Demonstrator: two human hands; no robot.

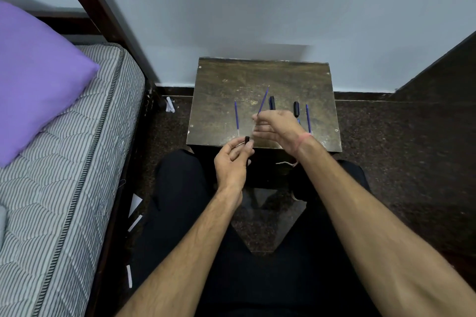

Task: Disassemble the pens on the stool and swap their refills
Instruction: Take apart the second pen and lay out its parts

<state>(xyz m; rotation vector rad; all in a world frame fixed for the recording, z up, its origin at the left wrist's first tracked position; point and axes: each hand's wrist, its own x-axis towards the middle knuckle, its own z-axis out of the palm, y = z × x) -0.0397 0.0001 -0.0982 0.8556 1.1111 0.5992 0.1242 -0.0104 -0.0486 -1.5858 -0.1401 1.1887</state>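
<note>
Left hand: your left hand (233, 159) sits at the near edge of the worn dark wooden stool (224, 77); thumb and fingers pinch a short black pen barrel (247, 141); only its top end shows, the rest lies behind your fingers.
Right hand: your right hand (277, 125) hovers over the stool's near half; its fingertips pinch a thin blue refill (263, 100) that slants up and away from you; the lower end is hidden in the grip.
Hands together: the two are near each other but not touching.
On the stool, left: a second blue refill (236, 117) lies loose, apart from both hands.
On the stool, right: two black pen pieces (271, 102) (296, 108) lie side by side; your right hand covers their near ends, so you cannot tell caps from barrels; a third blue refill (308, 117) lies just beyond them.
Wrist: a pink thread band (302, 139) circles your right wrist.
Surroundings: a striped mattress (64, 162) with a purple pillow (33, 77) is cut off at the left edge.
</note>
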